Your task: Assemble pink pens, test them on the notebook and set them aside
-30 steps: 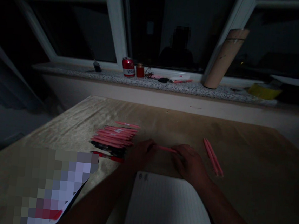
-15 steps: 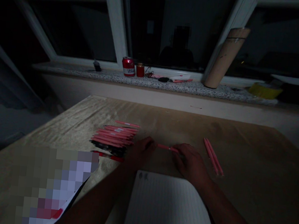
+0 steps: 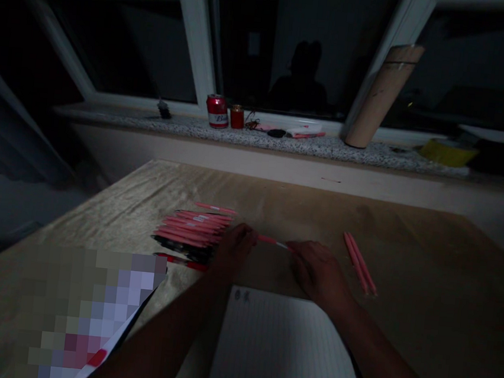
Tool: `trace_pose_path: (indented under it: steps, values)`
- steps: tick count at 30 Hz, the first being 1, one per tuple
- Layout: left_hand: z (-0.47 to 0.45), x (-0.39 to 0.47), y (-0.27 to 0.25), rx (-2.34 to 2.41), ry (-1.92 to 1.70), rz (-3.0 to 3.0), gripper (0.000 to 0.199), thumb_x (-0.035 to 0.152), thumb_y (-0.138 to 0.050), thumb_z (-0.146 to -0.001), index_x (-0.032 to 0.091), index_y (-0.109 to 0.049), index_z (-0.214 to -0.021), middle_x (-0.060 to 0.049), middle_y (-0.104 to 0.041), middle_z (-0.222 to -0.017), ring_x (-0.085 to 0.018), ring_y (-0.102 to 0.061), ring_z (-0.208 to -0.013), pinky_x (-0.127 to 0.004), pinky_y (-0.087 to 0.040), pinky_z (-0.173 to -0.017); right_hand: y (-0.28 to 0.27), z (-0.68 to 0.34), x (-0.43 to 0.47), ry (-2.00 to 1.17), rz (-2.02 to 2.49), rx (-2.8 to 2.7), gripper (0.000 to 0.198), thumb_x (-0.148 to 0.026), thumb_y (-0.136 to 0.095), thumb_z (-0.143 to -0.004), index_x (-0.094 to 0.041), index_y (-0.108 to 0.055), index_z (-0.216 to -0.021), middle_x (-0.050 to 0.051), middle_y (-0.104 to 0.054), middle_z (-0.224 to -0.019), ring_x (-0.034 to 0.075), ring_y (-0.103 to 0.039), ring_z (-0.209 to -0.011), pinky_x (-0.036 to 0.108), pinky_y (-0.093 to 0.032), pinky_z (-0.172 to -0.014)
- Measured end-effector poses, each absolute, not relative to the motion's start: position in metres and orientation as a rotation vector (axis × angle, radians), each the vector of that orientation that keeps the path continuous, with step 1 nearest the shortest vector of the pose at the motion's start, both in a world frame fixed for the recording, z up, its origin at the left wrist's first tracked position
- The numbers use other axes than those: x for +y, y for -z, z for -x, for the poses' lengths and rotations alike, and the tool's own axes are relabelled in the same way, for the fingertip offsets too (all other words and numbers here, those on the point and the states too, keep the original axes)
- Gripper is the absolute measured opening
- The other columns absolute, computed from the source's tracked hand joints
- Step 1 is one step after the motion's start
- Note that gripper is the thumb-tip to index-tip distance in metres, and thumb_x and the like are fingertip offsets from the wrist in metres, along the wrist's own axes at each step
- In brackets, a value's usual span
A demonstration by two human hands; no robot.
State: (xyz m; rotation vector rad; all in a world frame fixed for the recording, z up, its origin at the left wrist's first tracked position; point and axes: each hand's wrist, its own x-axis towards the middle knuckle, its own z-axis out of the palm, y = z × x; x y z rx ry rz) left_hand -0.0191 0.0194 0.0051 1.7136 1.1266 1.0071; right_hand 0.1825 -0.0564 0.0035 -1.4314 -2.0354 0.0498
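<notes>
A pink pen (image 3: 267, 239) is stretched level between my two hands above the table. My left hand (image 3: 236, 246) pinches its left end, and my right hand (image 3: 316, 265) has its fingers closed on the right end. Between the pen's two pink parts a pale section shows; whether the parts are joined I cannot make out. Beside my left hand lies a row of pink pens (image 3: 194, 228), with black pens (image 3: 184, 248) and a red pen (image 3: 180, 261) nearer me. Two more pink pens (image 3: 359, 263) rest together to the right of my right hand.
A lined notebook (image 3: 285, 352) lies open below my hands. Part of the lower left is pixelated. Along the granite windowsill (image 3: 182, 125) stand a red can (image 3: 217, 112), a small red jar (image 3: 237, 117), a tall wooden-looking cylinder (image 3: 383, 97) and a yellow roll (image 3: 449, 153).
My left hand has shifted slightly left and away from me, while my right hand stays nearly still. More of the pale section shows between the pen's pink parts.
</notes>
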Motion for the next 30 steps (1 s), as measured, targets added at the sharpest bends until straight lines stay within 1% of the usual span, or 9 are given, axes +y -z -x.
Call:
trace_pose_path:
  steps: [11,19,26,30]
  values:
    - [0.0194,0.0204,-0.0036,1.094,-1.09,-1.666,0.029,0.037,-0.044,-0.082,0.016,-0.049,-0.062,0.004,-0.043,-0.053,-0.009,-0.041,-0.053,-0.021,-0.031,-0.053,-0.0033,-0.1841,-0.0558,-0.056,1.501,-2.014,0.027,-0.017,-0.04,-0.086,-0.018,-0.056,-0.107,0.009,-0.061,-0.095,0.022,-0.055,-0.088,0.036,-0.041,-0.078]
    - [0.0192,0.0196,-0.0058,1.121,-1.098,-1.679,0.028,0.035,-0.042,-0.082,0.016,-0.048,-0.062,0.004,-0.043,-0.053,-0.009,-0.041,-0.053,-0.022,-0.031,-0.052,-0.0045,-0.1843,-0.0567,-0.069,1.551,-1.964,0.021,-0.019,-0.039,-0.087,-0.018,-0.055,-0.1,0.007,-0.059,-0.089,0.021,-0.054,-0.083,0.034,-0.041,-0.075]
    - [0.0185,0.0192,-0.0078,1.122,-1.132,-1.654,0.027,0.033,-0.041,-0.082,0.017,-0.046,-0.061,0.003,-0.043,-0.053,-0.009,-0.041,-0.052,-0.022,-0.032,-0.051,-0.002,-0.1845,-0.0559,-0.071,1.546,-1.91,0.018,-0.026,-0.043,-0.088,-0.018,-0.056,-0.096,0.007,-0.06,-0.087,0.02,-0.056,-0.083,0.033,-0.042,-0.075]
    - [0.0179,0.0185,-0.0097,1.156,-1.14,-1.654,0.027,0.033,-0.042,-0.081,0.017,-0.047,-0.06,0.003,-0.043,-0.052,-0.009,-0.041,-0.051,-0.021,-0.032,-0.049,0.0012,-0.1851,-0.0551,-0.052,1.553,-1.864,0.017,-0.027,-0.044,-0.087,-0.018,-0.056,-0.095,0.007,-0.061,-0.088,0.02,-0.056,-0.082,0.032,-0.043,-0.074]
